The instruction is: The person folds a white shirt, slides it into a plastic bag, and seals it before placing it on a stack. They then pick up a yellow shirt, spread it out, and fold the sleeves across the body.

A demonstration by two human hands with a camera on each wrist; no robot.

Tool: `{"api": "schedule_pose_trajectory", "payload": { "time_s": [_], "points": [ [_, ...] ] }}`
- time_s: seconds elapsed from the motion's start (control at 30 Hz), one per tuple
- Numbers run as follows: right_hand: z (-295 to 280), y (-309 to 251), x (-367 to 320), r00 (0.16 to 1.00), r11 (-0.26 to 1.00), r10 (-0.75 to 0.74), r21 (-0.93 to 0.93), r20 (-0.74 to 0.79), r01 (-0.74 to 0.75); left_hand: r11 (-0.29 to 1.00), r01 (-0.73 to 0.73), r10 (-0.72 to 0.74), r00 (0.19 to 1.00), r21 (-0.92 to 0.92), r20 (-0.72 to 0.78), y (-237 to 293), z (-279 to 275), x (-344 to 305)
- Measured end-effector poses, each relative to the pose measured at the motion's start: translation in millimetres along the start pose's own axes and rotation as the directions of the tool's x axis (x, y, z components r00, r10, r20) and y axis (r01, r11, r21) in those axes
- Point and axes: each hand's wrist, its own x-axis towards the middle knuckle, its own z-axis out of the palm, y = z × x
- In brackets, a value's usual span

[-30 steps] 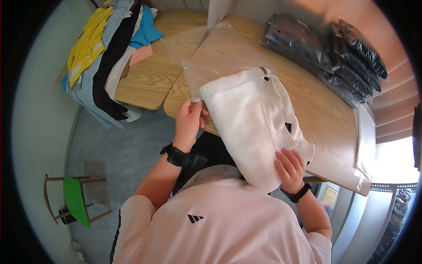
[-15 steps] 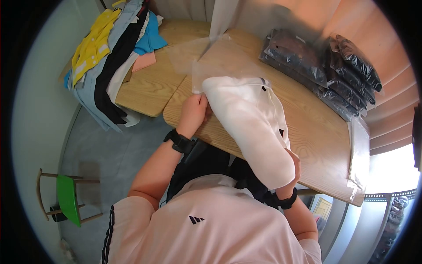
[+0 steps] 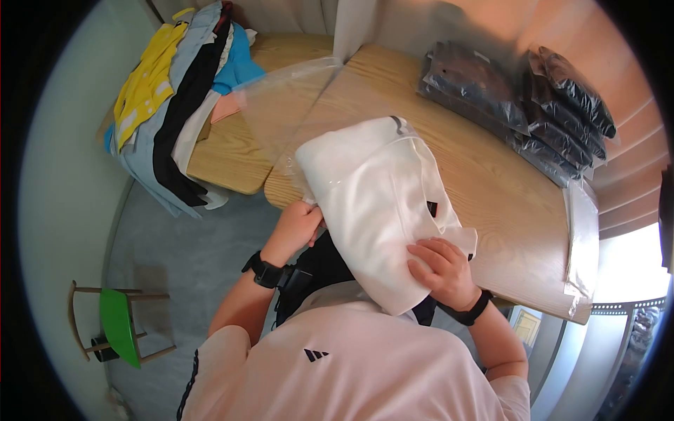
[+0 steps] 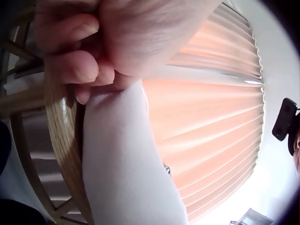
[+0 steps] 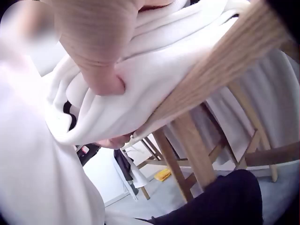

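Observation:
A folded white garment with dark tags lies slanted over the table's near edge, its lower end hanging by the person's shirt. Its upper part is inside a clear plastic bag spread out beyond it. At the garment's left side, my left hand pinches the bag's edge with curled fingers; the left wrist view shows these fingers close against the white fabric. My right hand grips the garment's lower right part, fingers on top. In the right wrist view a digit of the right hand presses into the folds.
Stacks of dark bagged clothes stand at the back right of the wooden table. Flat clear bags hang at its right edge. Loose clothes are piled at the left. A green chair stands on the floor.
The garment's lower end lifted and turned, then came back down flatter and further left. My right hand went from its outer edge back onto its top. My left hand moved nearer the body.

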Motion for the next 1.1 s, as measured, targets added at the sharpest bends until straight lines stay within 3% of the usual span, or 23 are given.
{"api": "schedule_pose_trajectory", "payload": {
  "time_s": [0.03,0.13,0.27,0.3,0.33,0.4,0.43,0.5,0.57,0.63,0.67,0.73,0.77,0.83,0.87,0.93,1.03,1.07,1.1],
  "points": [
    [-0.9,1.9,3.8,1.000,1.000,0.014,0.002,-0.003,-0.014,1.000,0.017,-0.017,1.000,-0.024,0.000,-0.9,-1.9,-1.8],
    [3.6,9.6,6.1,0.989,0.991,-0.131,0.012,-0.072,0.132,1.000,-0.018,0.018,0.999,-0.005,-0.050,-6.0,-5.9,-3.4],
    [6.0,19.2,4.1,0.996,0.996,-0.091,0.018,-0.027,0.091,0.984,-0.006,-0.030,0.979,-0.176,-0.203,-15.9,-27.8,-11.8],
    [5.9,17.5,4.1,0.998,0.998,0.013,0.058,0.058,-0.016,0.985,-0.006,-0.029,0.979,-0.171,-0.202,-16.7,-33.4,-14.5],
    [6.4,16.1,4.3,0.983,0.988,0.112,0.090,0.148,-0.127,1.000,0.022,-0.023,0.983,-0.005,-0.183,-16.0,-38.4,-18.7],
    [9.0,15.8,6.5,0.978,0.986,0.107,0.104,0.180,-0.128,0.955,0.045,0.003,0.987,0.294,-0.162,0.6,-45.4,-32.1],
    [9.6,16.3,7.9,0.972,0.986,0.096,0.115,0.215,-0.123,0.953,0.042,0.006,0.987,0.299,-0.158,5.1,-49.4,-35.3],
    [12.0,15.5,17.7,0.971,0.982,0.067,0.155,0.230,-0.104,0.878,-0.295,0.373,0.915,0.378,-0.151,13.0,-58.1,-42.7],
    [15.7,10.8,28.7,0.971,0.978,0.033,0.192,0.237,-0.080,0.837,-0.296,0.382,0.919,0.459,-0.103,58.1,-53.6,-49.8],
    [17.6,8.3,38.4,0.956,0.980,-0.012,0.196,0.294,-0.048,0.472,-0.622,0.757,0.649,0.624,0.075,86.0,-44.7,-39.1],
    [15.9,8.7,42.1,0.930,0.979,-0.024,0.198,0.366,-0.052,0.467,-0.620,0.761,0.645,0.631,0.070,93.8,-42.6,-29.4],
    [-12.3,16.4,58.3,0.895,0.957,-0.076,0.285,0.439,-0.059,0.165,-0.641,0.743,0.581,0.750,0.333,105.9,-41.9,-8.3],
    [-21.7,23.9,66.2,0.852,0.926,-0.121,0.366,0.510,-0.088,0.153,-0.636,0.744,0.578,0.756,0.336,110.6,-41.2,3.7],
    [-16.9,45.9,90.0,0.871,0.940,-0.165,0.342,0.463,-0.004,-0.056,-0.596,0.658,0.581,0.801,0.478,115.4,-37.4,30.3],
    [-10.3,52.7,111.7,0.863,0.961,-0.107,0.273,0.493,-0.038,-0.078,-0.591,0.659,0.573,0.803,0.486,116.2,-34.4,41.8],
    [5.8,64.0,147.5,0.826,0.986,-0.023,0.149,0.563,-0.073,-0.186,-0.481,0.585,0.647,0.857,0.489,117.7,-27.6,63.0],
    [54.1,83.5,170.0,0.804,0.996,0.082,-0.025,0.589,-0.084,-0.149,-0.499,0.682,0.573,0.854,0.454,122.8,-18.5,77.9],
    [63.4,87.5,173.4,0.797,0.987,0.154,-0.134,0.583,-0.092,-0.159,-0.452,0.634,0.635,0.878,0.441,122.0,-17.1,84.9],
    [62.7,86.6,175.5,0.804,0.986,0.160,-0.137,0.573,-0.098,-0.172,-0.451,0.633,0.631,0.876,0.449,124.4,-15.3,85.0]
  ]
}}
